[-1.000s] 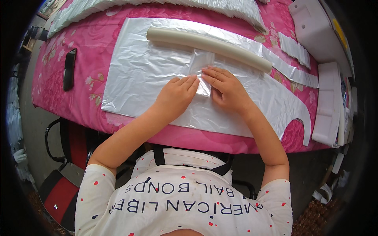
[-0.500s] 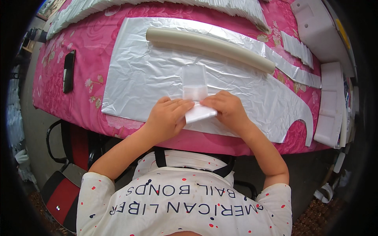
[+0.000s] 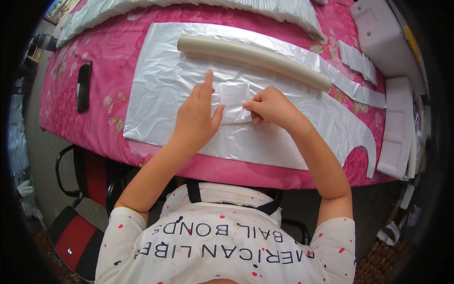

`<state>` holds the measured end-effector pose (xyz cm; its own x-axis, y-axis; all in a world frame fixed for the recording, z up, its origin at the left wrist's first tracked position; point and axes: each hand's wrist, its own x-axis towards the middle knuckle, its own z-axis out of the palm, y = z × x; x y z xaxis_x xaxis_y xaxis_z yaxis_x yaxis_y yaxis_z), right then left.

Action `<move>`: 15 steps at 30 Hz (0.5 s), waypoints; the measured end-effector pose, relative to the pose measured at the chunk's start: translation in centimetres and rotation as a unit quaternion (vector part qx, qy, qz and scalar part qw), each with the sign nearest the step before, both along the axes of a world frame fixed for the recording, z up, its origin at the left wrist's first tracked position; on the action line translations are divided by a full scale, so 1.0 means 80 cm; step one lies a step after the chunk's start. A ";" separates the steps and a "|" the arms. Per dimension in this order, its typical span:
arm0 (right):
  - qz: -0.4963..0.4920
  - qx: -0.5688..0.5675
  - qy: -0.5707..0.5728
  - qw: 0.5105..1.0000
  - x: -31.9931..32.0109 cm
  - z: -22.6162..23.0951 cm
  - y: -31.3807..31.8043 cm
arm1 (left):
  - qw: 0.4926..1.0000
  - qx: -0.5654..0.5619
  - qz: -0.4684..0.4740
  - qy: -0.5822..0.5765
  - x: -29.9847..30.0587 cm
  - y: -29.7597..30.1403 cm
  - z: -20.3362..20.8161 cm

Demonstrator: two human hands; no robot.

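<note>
A small, squarish, folded piece of translucent white plastic film (image 3: 234,94) lies on a large shiny silvery sheet (image 3: 156,94). My right hand (image 3: 269,108) pinches the film's right edge between thumb and fingertips. To the left of the film is my left hand (image 3: 198,109), its index finger stretched out and its thumb apart, with nothing held. The left thumb is close to the film's lower left side; whether it touches cannot be made out. Beyond both hands, a long beige tube (image 3: 255,60) rests across the silvery sheet.
A pink flowered cloth (image 3: 113,71) covers the table. A dark phone (image 3: 83,86) lies at left. Long rows of stacked white pieces (image 3: 198,4) line the far side, with a smaller stack (image 3: 357,61) at right. White foam boxes (image 3: 396,128) stand at the right edge. Red-and-black chairs (image 3: 78,239) are lower left.
The film's near flap has been folded away from me, leaving a compact square. My left hand has let go and moved forward and left, opening. My right hand has moved forward along the film's right edge.
</note>
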<state>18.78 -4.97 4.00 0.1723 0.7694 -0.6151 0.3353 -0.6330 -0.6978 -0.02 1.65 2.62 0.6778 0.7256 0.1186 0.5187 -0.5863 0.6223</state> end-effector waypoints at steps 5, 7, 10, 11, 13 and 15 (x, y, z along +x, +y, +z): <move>-0.003 -0.030 0.007 1.000 -0.001 0.007 0.008 | 0.976 0.144 -0.159 -0.021 0.018 -0.019 -0.017; 0.004 -0.036 0.003 0.999 -0.001 0.008 0.009 | 0.978 0.149 -0.147 0.023 0.028 -0.028 -0.021; -0.021 -0.025 -0.001 0.999 -0.004 0.000 0.006 | 0.982 0.128 -0.129 0.047 0.035 -0.026 -0.044; -0.009 -0.010 -0.020 1.000 -0.004 -0.002 0.004 | 0.982 0.127 -0.129 0.049 0.036 -0.026 -0.045; 0.016 0.021 -0.064 0.998 -0.001 -0.001 -0.002 | 0.982 0.119 -0.128 0.066 0.037 -0.029 -0.049; 0.051 0.035 -0.183 0.981 -0.008 0.009 -0.009 | 0.982 0.118 -0.126 0.077 0.040 -0.027 -0.048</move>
<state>18.15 -5.69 4.76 0.2920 0.8326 -0.4706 0.6302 -0.5377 -0.5602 3.15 -0.51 -1.20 0.8554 0.4973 0.1448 0.4165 -0.8266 0.3785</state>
